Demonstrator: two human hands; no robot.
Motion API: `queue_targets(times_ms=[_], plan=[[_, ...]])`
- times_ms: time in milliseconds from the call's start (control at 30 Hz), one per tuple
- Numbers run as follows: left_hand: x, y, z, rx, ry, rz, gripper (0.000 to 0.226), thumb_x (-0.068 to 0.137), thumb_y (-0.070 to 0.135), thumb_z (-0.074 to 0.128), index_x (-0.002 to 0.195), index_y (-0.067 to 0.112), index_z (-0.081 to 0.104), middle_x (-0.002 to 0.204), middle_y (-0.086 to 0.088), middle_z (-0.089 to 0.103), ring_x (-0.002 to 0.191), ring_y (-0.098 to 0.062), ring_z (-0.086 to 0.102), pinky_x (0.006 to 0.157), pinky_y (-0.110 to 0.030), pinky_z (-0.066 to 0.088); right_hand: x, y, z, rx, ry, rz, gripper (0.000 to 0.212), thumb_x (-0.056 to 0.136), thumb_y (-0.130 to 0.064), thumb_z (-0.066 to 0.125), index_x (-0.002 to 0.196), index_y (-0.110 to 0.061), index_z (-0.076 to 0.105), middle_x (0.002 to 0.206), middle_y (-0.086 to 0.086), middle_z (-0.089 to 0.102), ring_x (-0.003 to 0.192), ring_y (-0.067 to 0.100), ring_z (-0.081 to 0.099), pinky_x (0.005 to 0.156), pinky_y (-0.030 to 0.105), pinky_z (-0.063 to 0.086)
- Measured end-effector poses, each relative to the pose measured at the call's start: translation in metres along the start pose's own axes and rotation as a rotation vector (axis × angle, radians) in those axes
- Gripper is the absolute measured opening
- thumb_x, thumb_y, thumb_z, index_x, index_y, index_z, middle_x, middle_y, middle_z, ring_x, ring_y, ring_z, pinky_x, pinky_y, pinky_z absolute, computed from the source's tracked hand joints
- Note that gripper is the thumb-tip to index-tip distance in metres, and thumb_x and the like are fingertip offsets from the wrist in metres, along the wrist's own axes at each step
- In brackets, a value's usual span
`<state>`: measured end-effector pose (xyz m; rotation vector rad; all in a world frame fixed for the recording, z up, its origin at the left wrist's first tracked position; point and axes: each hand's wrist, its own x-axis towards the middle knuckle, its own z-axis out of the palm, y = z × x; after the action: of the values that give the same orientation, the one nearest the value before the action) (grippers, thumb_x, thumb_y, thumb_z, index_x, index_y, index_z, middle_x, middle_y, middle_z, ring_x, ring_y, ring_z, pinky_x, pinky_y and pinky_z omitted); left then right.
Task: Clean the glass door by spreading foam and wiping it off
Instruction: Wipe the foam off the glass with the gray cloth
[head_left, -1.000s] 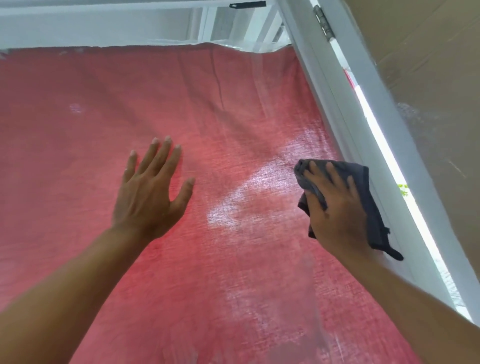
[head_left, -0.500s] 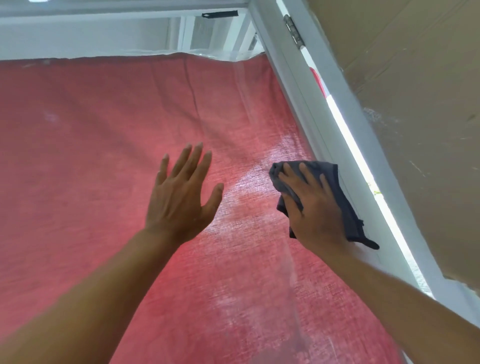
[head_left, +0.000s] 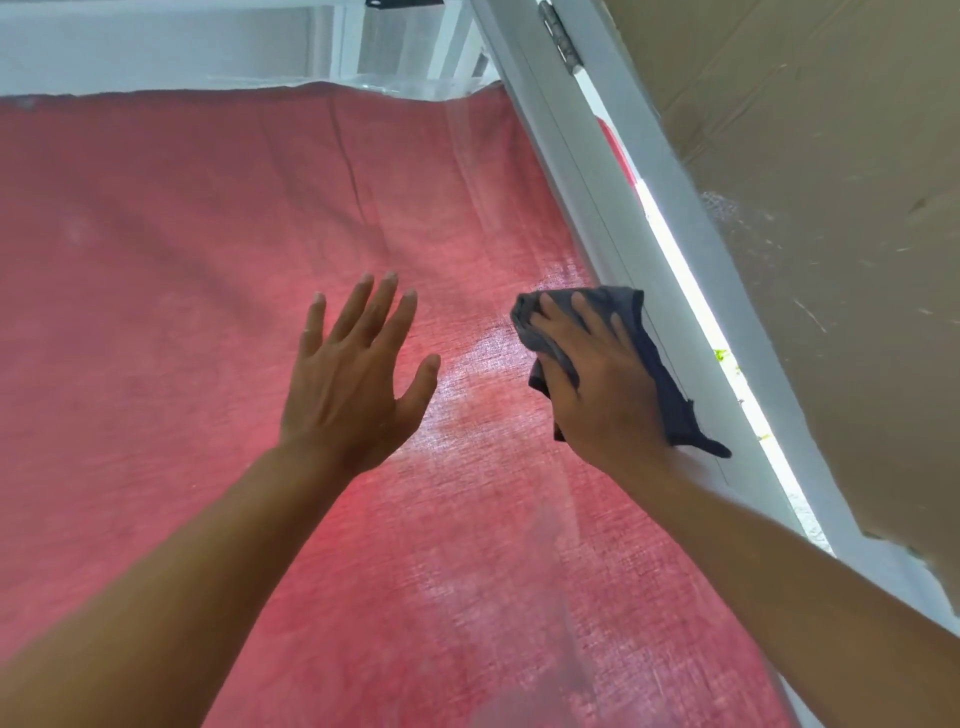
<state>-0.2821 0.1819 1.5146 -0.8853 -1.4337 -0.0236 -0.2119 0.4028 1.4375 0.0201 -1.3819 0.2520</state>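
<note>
The glass door (head_left: 208, 260) fills the view, with a red woven cloth hanging behind it. Whitish smears show on the glass between my hands and lower down. My left hand (head_left: 353, 379) lies flat against the glass at the middle, fingers straight and spread. My right hand (head_left: 597, 384) presses a dark grey cloth (head_left: 665, 395) onto the glass near the door's right edge, fingers laid over the cloth. The cloth's loose end hangs toward the white frame.
The white door frame (head_left: 587, 171) runs diagonally along the right with a metal hinge (head_left: 561, 36) near the top. Brown cardboard (head_left: 831, 234) covers the surface right of the frame. A bright gap lies between frame and cardboard.
My left hand has shifted right across the glass, closer to my right hand. My right hand with the cloth has slid left, then up and right again, toward the frame.
</note>
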Motion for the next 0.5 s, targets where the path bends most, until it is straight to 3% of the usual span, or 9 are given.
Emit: queue_targets(times_ms=[100, 333, 400, 500], plan=[[0.001, 0.000, -0.001, 0.000, -0.004, -0.006, 0.075, 0.100, 0.056, 0.026, 0.157, 0.010, 0.037, 0.168, -0.010, 0.024, 0.158, -0.026, 0.015, 0.127, -0.057, 0.008, 0.023, -0.005, 0.001, 0.014, -0.016, 0.031, 0.047, 0.103, -0.024, 0.051, 0.150, -0.026, 0.050, 0.158, 0.001, 0.045, 0.148, 0.020, 0.027, 0.119, 0.052, 0.033], [0.000, -0.002, -0.001, -0.036, 0.026, -0.011, 0.070, 0.101, 0.054, 0.029, 0.156, 0.012, 0.040, 0.167, -0.007, 0.026, 0.157, -0.023, 0.017, 0.128, -0.053, 0.010, 0.113, -0.037, 0.026, -0.016, -0.009, 0.119, 0.047, 0.106, -0.025, 0.047, 0.152, -0.024, 0.046, 0.161, 0.008, 0.039, 0.154, 0.029, 0.024, 0.127, 0.043, 0.008], [0.000, -0.004, -0.003, -0.059, 0.048, -0.010, 0.068, 0.100, 0.051, 0.032, 0.154, 0.012, 0.044, 0.166, -0.009, 0.031, 0.156, -0.024, 0.023, 0.128, -0.051, 0.014, 0.090, -0.044, 0.025, -0.031, -0.028, -0.030, 0.045, 0.103, -0.021, 0.051, 0.148, -0.022, 0.051, 0.158, 0.005, 0.045, 0.151, 0.028, 0.031, 0.124, 0.043, 0.013], [-0.003, -0.013, -0.008, -0.078, 0.068, -0.020, 0.067, 0.100, 0.049, 0.034, 0.153, 0.010, 0.046, 0.164, -0.011, 0.034, 0.154, -0.026, 0.028, 0.127, -0.048, 0.019, 0.059, -0.043, 0.023, -0.004, -0.157, -0.256, 0.042, 0.101, -0.020, 0.053, 0.143, -0.026, 0.057, 0.155, -0.007, 0.049, 0.150, 0.020, 0.035, 0.118, 0.044, 0.033]])
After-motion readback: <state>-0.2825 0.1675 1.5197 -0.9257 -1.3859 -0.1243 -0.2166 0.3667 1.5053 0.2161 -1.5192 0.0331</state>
